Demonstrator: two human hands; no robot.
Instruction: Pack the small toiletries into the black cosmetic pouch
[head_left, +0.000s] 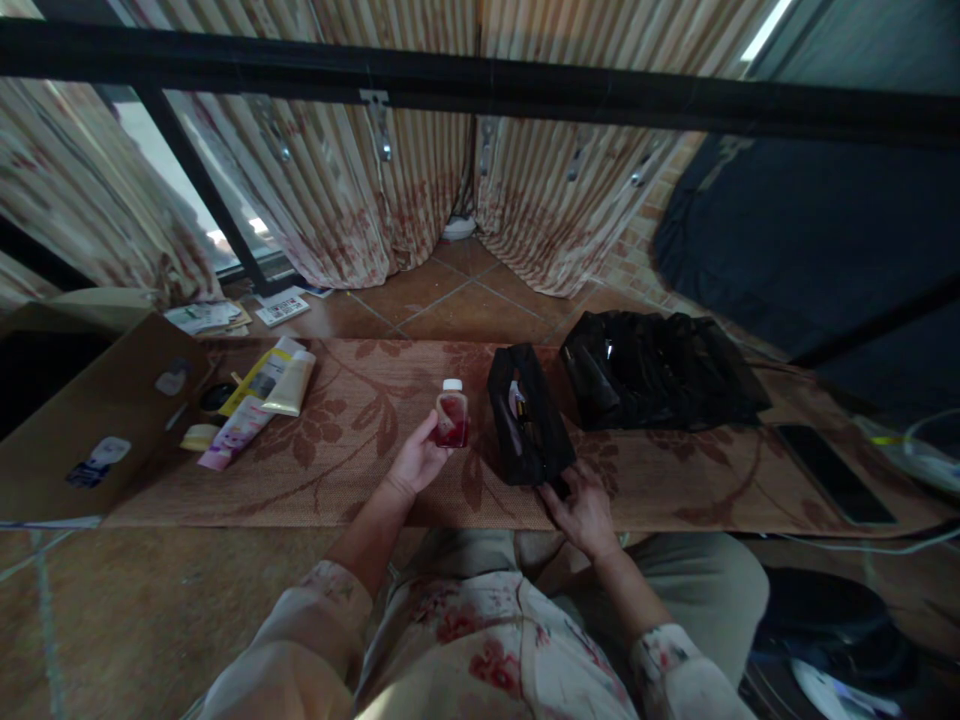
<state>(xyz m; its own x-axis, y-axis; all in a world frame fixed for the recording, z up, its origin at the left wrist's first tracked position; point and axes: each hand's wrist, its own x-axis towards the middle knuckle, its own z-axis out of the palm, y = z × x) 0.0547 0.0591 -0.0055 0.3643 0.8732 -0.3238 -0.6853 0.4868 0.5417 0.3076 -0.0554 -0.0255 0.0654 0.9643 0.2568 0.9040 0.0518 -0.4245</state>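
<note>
A small clear bottle (452, 418) with a white cap and dark red contents stands upright in my left hand (421, 458), whose fingers are closed on its lower left side. Just right of it lies a narrow black mesh pouch (517, 420), its top gaping, with a few small items showing inside. My right hand (585, 508) is at the pouch's near end, thumb and fingers bent around the black fabric there. Part of that grip is hidden by the hand itself. Farther right, several black mesh pouches (660, 370) sit packed side by side.
An open cardboard box (112, 430) stands at the left end of the patterned bench cloth (360, 500). Beside it lie several tubes (289, 385) and a small round jar (199, 437). A black phone (836, 474) rests at the right. A dark metal bar (465, 85) crosses beyond the bench.
</note>
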